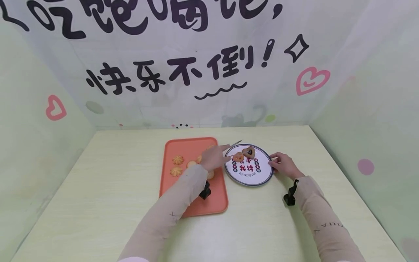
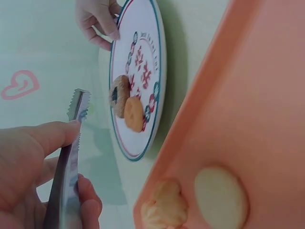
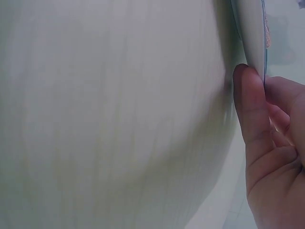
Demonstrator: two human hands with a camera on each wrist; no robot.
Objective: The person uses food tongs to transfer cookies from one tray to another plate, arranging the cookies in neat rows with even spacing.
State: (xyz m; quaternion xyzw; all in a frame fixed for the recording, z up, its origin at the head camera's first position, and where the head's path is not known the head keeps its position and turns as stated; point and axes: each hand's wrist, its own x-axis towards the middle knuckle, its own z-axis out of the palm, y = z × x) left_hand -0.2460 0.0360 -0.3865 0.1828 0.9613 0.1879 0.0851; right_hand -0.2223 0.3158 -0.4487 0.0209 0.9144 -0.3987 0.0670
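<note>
My left hand (image 1: pixel 211 158) reaches over the tray and holds metal tongs (image 2: pixel 69 167) with toothed tips, its thumb and fingers around the arms. The tong tips point past the far left rim of a round white plate (image 1: pixel 248 179) with a blue edge and red lettering. Two cookies rest on that plate: a brown one with a dark centre (image 1: pixel 249 152) and a smaller orange-tan one (image 1: pixel 238 157) beside it. At the plate's right rim, my right hand (image 1: pixel 285 165) pinches the edge between thumb and fingers, as the right wrist view (image 3: pixel 252 105) also shows.
Left of the plate lies an orange tray (image 1: pixel 204 205) with several cookies, among them two star-shaped ones (image 1: pixel 177 165); my left arm covers part of it. A pale wooden table (image 1: pixel 98 196) carries everything. Printed cloth walls (image 1: pixel 147 105) stand behind and at both sides.
</note>
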